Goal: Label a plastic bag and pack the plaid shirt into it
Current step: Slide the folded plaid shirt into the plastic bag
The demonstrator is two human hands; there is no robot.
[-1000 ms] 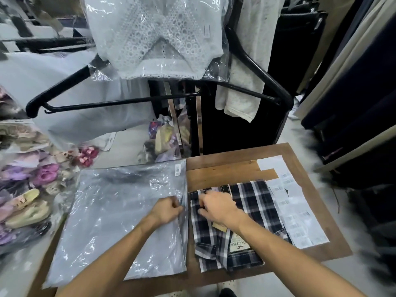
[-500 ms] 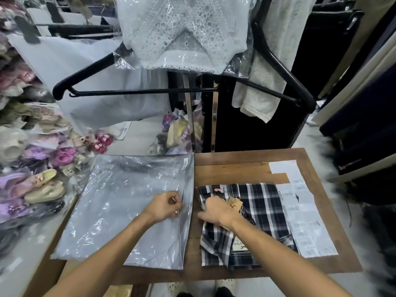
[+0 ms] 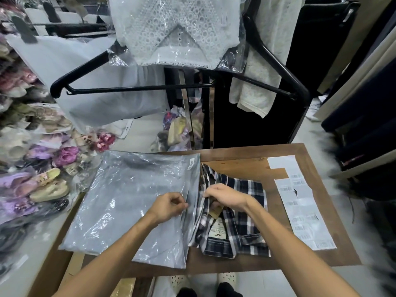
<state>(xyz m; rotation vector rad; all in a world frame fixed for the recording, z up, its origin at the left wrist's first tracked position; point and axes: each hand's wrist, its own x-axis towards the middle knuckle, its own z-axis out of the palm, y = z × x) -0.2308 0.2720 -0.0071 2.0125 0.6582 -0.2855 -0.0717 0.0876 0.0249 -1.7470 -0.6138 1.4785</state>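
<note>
Plastic bag (image 3: 130, 202): lies flat on the left half of the wooden tabletop (image 3: 246, 166), open edge facing right. A small barcode label (image 3: 191, 163) sits at its far right corner.

Your left hand (image 3: 168, 205): grip narrow, fingers pinched on the bag's upper layer at the open edge, about midway along it. That layer is raised slightly off the lower one.

Plaid shirt (image 3: 233, 221): folded, dark navy and white check, just right of the bag. Its left edge meets the bag's mouth; whether any of it is already inside, cannot tell. A brown hang tag (image 3: 215, 212) and a pale brand tag (image 3: 218, 230) lie on top of it.

Your right hand (image 3: 225, 196): grip closed on a bunch of shirt fabric at the shirt's left side, knuckles up. Far end of the shirt is rumpled and lifted.

Sheets of barcode labels (image 3: 304, 211): flat along the tabletop's right side, apart from the shirt.

Behind the tabletop: a black hanger (image 3: 132, 87) with a bagged white lace garment (image 3: 175, 33).
</note>
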